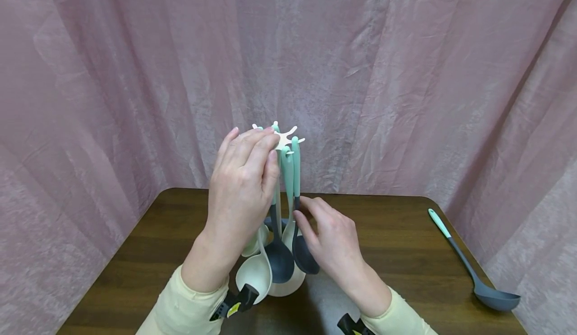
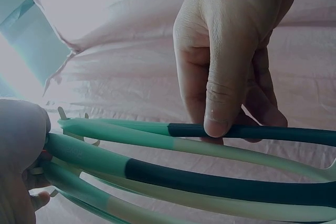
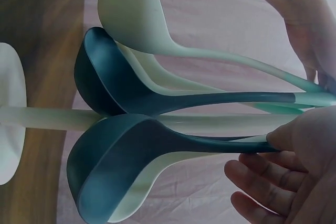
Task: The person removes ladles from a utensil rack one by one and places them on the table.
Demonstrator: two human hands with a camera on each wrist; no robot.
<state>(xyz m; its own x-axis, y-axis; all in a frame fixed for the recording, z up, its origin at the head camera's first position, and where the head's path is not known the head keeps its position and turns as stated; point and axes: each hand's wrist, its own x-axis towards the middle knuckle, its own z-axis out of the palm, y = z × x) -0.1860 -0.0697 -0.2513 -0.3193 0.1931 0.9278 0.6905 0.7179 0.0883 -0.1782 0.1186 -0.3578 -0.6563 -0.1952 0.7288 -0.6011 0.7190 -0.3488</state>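
A white utensil rack [image 1: 285, 138] stands on the table with several ladles hanging round its post, some dark and some cream, all with mint-green handle ends. My left hand [image 1: 241, 175] holds the rack at its top, thumb and fingers about the hooks and handle ends. My right hand [image 1: 331, 235] pinches a dark ladle [image 3: 121, 166] on the rack's right side by its shaft, just below the green grip, as the left wrist view shows. Beside it hang another dark ladle [image 3: 113, 77] and a cream ladle [image 3: 134, 14]. My left fingers hide part of the hooks.
Off to the right, a dark ladle [image 1: 469, 270] with a mint-green handle lies along the edge of the brown wooden table [image 1: 383, 245]. The rack's round white base [image 3: 10, 156] rests on the wood. A pink curtain [image 1: 315, 64] hangs behind.
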